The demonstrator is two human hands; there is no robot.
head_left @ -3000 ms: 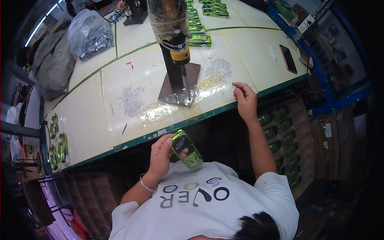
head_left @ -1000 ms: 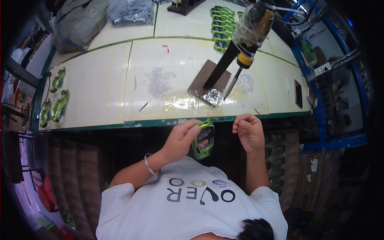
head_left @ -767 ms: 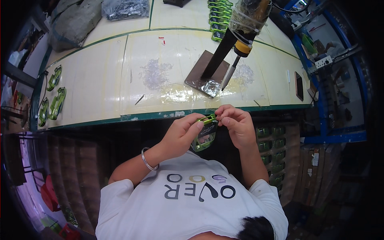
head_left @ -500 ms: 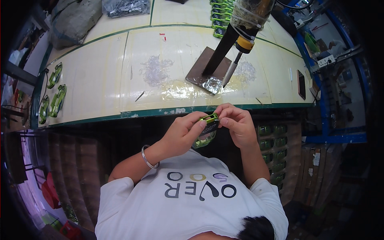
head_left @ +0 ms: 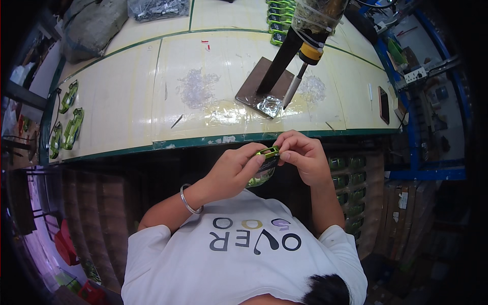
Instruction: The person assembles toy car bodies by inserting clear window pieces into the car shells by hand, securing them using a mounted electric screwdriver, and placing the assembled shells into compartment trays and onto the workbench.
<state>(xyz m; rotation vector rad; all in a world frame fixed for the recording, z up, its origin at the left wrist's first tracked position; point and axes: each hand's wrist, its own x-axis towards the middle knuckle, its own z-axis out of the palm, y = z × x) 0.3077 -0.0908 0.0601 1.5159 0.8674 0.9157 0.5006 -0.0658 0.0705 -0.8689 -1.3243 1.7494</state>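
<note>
My left hand (head_left: 238, 170) is closed on a green and black plastic housing (head_left: 265, 164), holding it between thumb and fingers just off the table's near edge. Its upper end is an open bright-green frame; the lower part looks clear and greenish. My right hand (head_left: 304, 156) is closed in a pinch at the housing's right upper corner. Whether a small piece sits between those fingertips cannot be made out. Beyond the hands, an electric screwdriver (head_left: 300, 76) with a yellow collar hangs bit-down from a stand, over the stand's brown base plate (head_left: 254, 90).
Small clear plastic pieces lie in a left pile (head_left: 197, 89) and a right pile (head_left: 311, 90). Similar green housings (head_left: 72, 128) rest at the table's left end, others (head_left: 278, 25) in a far row. A phone (head_left: 384, 105) lies right; a tray (head_left: 351, 188) of green parts stands below.
The housing has tipped slightly, so more of its green frame end shows and less of its dark face. Both hands keep their places on it, the right shifting very little.
</note>
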